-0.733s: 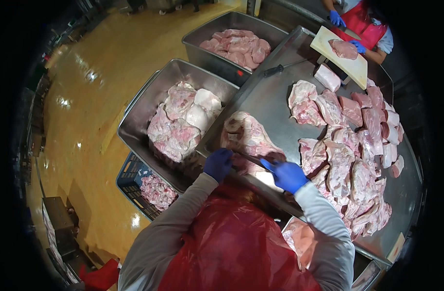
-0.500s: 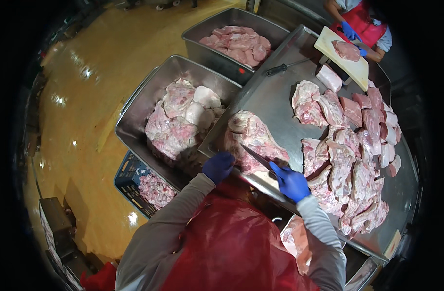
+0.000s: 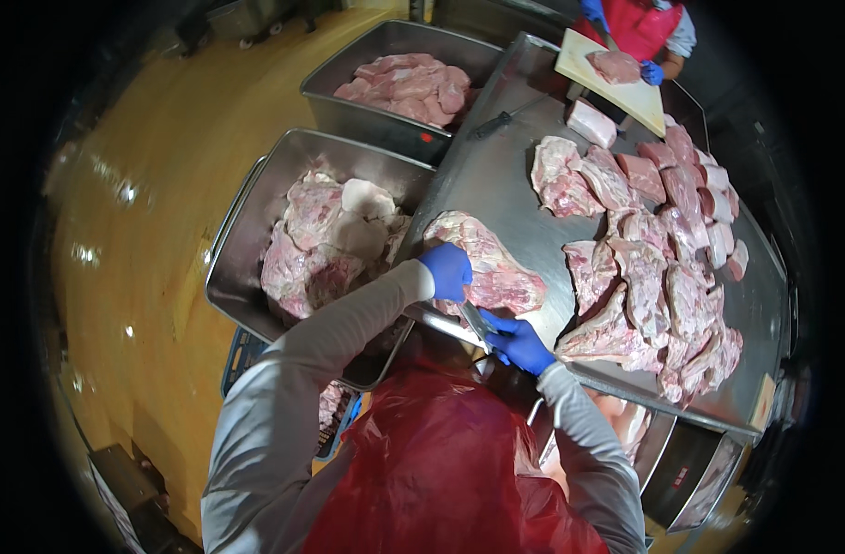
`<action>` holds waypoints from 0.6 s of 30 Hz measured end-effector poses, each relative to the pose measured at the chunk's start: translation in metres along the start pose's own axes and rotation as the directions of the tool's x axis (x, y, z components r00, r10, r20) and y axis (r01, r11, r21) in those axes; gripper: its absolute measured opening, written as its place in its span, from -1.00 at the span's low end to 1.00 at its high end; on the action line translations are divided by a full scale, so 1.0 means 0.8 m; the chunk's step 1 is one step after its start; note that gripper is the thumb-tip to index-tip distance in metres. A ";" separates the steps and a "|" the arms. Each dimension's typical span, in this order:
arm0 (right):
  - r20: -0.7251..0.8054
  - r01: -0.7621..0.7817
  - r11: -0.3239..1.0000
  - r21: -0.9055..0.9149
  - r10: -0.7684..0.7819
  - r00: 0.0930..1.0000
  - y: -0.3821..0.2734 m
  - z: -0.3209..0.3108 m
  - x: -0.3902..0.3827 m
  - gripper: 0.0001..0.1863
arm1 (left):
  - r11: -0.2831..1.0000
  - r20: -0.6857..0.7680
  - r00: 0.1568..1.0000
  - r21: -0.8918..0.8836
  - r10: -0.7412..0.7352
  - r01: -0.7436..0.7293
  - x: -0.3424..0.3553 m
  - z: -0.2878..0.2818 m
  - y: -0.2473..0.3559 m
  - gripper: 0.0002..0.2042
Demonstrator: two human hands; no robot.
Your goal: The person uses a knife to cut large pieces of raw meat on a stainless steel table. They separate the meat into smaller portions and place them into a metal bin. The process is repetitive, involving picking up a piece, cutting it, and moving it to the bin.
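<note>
A large pale pink piece of meat (image 3: 501, 277) lies at the near left corner of the steel table. My left hand (image 3: 447, 271), in a blue glove, is closed over its left side; what the fingers grip is hidden. My right hand (image 3: 521, 345), gloved in blue too, is wrapped round the handle of a knife (image 3: 479, 325). The blade points up and left, its tip close below my left fingers at the meat's near edge.
Several cuts of meat (image 3: 644, 295) are spread on the right of the steel table (image 3: 496, 162). A dark-handled tool (image 3: 490, 126) lies farther back. Two steel tubs, one near (image 3: 242, 277) and one far (image 3: 323, 111), hold meat. Across the table a co-worker cuts on a board (image 3: 644, 100).
My left hand has moved up and right from the table edge onto the meat. My right hand has come left and lower, with the knife now near the meat's front edge. The view has shifted.
</note>
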State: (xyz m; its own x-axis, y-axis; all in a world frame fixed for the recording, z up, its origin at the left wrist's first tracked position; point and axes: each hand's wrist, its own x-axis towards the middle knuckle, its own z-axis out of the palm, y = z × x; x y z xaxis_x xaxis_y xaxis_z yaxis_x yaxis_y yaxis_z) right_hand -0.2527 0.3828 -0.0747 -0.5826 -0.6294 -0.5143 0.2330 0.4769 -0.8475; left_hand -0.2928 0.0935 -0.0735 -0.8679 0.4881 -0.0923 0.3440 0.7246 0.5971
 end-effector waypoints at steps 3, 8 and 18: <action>-0.013 -0.014 0.960 0.279 0.018 1.000 -0.003 0.018 0.036 -0.48 | 0.991 0.147 0.986 0.099 0.079 -0.094 0.036 -0.026 0.033 -0.71; 0.021 0.011 0.984 0.176 -0.015 1.000 -0.016 0.008 -0.024 -0.44 | 0.954 0.259 0.966 0.294 -0.029 -0.050 0.041 -0.049 0.048 -0.69; 0.122 0.485 0.802 -0.348 -0.474 0.872 0.007 0.024 0.025 -0.52 | 0.730 -0.371 0.862 -0.683 -0.345 -0.002 -0.068 -0.060 0.086 -0.73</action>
State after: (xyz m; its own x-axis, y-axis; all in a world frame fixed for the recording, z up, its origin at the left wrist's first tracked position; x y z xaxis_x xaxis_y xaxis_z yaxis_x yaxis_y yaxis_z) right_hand -0.2481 0.3611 -0.0926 -0.5237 -0.8496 -0.0624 -0.3664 0.2907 -0.8839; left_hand -0.2388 0.0933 0.0113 -0.9999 -0.0095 0.0098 0.0077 0.1959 0.9806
